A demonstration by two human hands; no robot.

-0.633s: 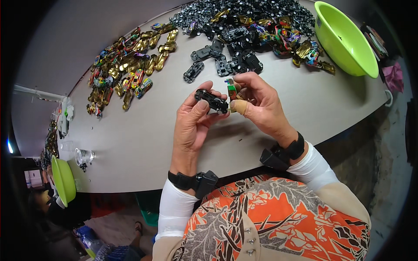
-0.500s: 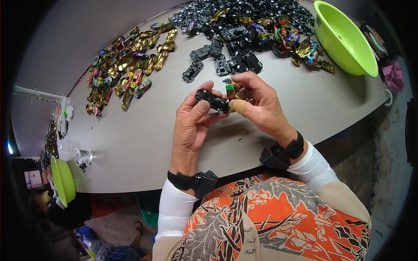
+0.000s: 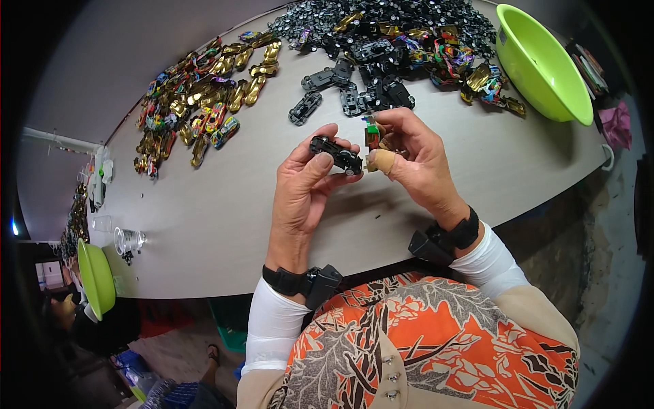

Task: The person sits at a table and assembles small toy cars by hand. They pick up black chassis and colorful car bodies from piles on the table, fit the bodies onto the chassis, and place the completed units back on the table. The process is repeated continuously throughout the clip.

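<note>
Above the middle of the table, my left hand [image 3: 298, 187] is closed on a black toy car chassis [image 3: 334, 154] with small wheels, its thumb lying across the near side. Facing it, my right hand [image 3: 424, 160] pinches a toy car body shell [image 3: 372, 135] in green, red and gold, turned on edge. Its fingers hide much of the shell, and a tan bandage wraps its thumb. Shell and chassis are close together with a narrow gap between them. Beyond my hands lie several loose black chassis [image 3: 305, 109].
Gold and multicoloured car bodies [image 3: 211, 88] are heaped at the far left. A large pile of small dark wheeled parts [image 3: 422, 17] covers the back, beside a lime-green basin [image 3: 579, 88]. At left stand a clear plastic cup [image 3: 129, 240] and another green basin [image 3: 99, 279].
My right hand has moved the shell slightly right, widening the gap to the chassis. The chassis in my left hand has shifted only a little.
</note>
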